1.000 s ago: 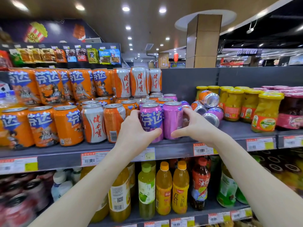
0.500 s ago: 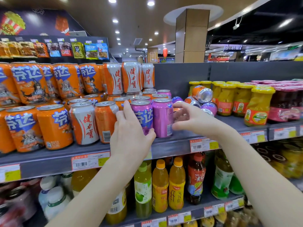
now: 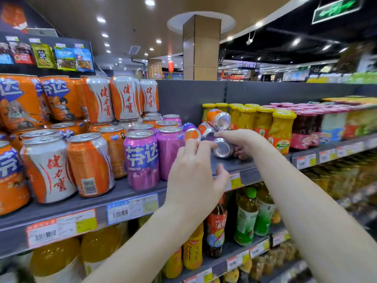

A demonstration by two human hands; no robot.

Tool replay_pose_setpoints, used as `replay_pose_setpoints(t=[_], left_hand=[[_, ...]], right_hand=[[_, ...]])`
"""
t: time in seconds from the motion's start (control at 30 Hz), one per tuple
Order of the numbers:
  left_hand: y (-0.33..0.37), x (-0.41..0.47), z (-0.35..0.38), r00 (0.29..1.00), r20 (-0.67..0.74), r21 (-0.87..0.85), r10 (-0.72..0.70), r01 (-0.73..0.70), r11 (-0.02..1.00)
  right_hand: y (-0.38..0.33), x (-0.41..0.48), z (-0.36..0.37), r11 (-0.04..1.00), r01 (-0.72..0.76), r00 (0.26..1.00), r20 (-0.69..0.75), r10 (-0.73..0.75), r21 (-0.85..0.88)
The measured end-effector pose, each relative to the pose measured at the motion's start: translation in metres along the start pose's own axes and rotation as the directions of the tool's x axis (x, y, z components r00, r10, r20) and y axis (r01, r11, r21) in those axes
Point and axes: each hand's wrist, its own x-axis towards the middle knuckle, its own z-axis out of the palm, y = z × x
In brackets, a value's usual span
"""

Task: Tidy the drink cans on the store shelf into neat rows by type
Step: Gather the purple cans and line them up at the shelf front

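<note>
Two upright purple cans [image 3: 141, 160] [image 3: 171, 152] stand side by side at the front of the grey shelf [image 3: 230, 163]. To their right lies a heap of toppled cans, with an orange can [image 3: 218, 119] on top. My right hand [image 3: 241, 142] grips a lying purple can [image 3: 222, 148] at the front of the heap, its silver base facing me. My left hand [image 3: 193, 176] hovers just left of that can with loosely curled fingers and holds nothing. Orange-and-white cans [image 3: 49, 168] [image 3: 89, 164] stand left of the purple ones.
Orange cans [image 3: 10, 176] fill the far left, with a second layer of cans [image 3: 124, 97] stacked behind. Jars of yellow fruit [image 3: 281, 131] and red jars [image 3: 304, 129] stand right of the heap. Drink bottles [image 3: 246, 217] line the lower shelf. Price tags [image 3: 130, 209] run along the shelf edge.
Both hands left the two upright purple cans and moved right to the toppled heap. My right hand took hold of a lying can. The view swung right and closer.
</note>
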Motion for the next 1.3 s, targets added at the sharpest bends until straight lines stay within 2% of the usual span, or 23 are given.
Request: replay_pose_setpoints(t=[0.13,0.27,0.37,0.43,0.53,0.63,0.77,0.83,0.9,0.93,0.97,1.03,1.1,1.17,1.3], left_hand=[[0.006,0.012,0.027,0.988,0.128,-0.112,-0.084,0.098,0.989],[0.008,0.033,0.053,0.957,0.169,-0.132,-0.236,0.26,0.957],[0.008,0.051,0.067,0.858,0.276,-0.078,-0.433,0.469,0.88],[0.008,0.061,0.075,0.8,0.285,-0.092,-0.528,0.572,0.815],[0.009,0.073,0.084,0.788,0.209,-0.103,-0.579,0.607,0.788],[0.011,0.074,0.086,0.81,0.071,-0.136,-0.582,0.586,0.799],[0.013,0.07,0.088,0.813,-0.038,-0.116,-0.58,0.573,0.811],[0.016,0.068,0.086,0.806,-0.062,-0.094,-0.589,0.583,0.807],[0.018,0.067,0.085,0.803,-0.097,-0.061,-0.588,0.584,0.809],[0.019,0.067,0.085,0.804,-0.116,-0.042,-0.583,0.583,0.812],[0.02,0.067,0.085,0.804,-0.132,-0.025,-0.58,0.582,0.813],[0.024,0.067,0.085,0.799,-0.152,-0.003,-0.582,0.588,0.809],[0.027,0.067,0.084,0.793,-0.161,0.001,-0.587,0.595,0.803],[0.028,0.066,0.082,0.789,-0.165,-0.013,-0.591,0.598,0.802],[0.026,0.064,0.077,0.795,-0.174,-0.003,-0.581,0.589,0.808]], right_hand=[[0.005,0.012,-0.013,0.998,-0.021,0.998,0.053,0.018,0.051],[0.017,0.026,-0.023,0.989,0.102,0.988,0.106,-0.113,0.106],[0.027,0.032,-0.032,0.965,0.175,0.958,0.192,-0.212,0.196],[0.034,0.033,-0.037,0.936,0.228,0.918,0.262,-0.299,0.27],[0.045,0.036,-0.041,0.853,0.346,0.82,0.316,-0.477,0.39],[0.053,0.043,-0.038,0.757,0.485,0.719,0.293,-0.63,0.438],[0.056,0.056,-0.026,0.722,0.591,0.659,0.3,-0.689,0.361],[0.055,0.06,-0.025,0.713,0.628,0.62,0.353,-0.701,0.313],[0.05,0.06,-0.029,0.728,0.621,0.594,0.433,-0.678,0.288],[0.046,0.061,-0.033,0.737,0.608,0.606,0.427,-0.671,0.296],[0.039,0.061,-0.036,0.747,0.587,0.654,0.361,-0.665,0.312],[0.023,0.064,-0.043,0.753,0.588,0.773,0.067,-0.63,0.294],[0.005,0.072,-0.045,0.761,0.627,0.779,-0.175,-0.603,0.168],[-0.009,0.084,-0.04,0.787,0.617,0.764,-0.256,-0.592,0.019],[-0.028,0.104,-0.017,0.86,0.453,0.825,-0.255,-0.504,-0.235]])
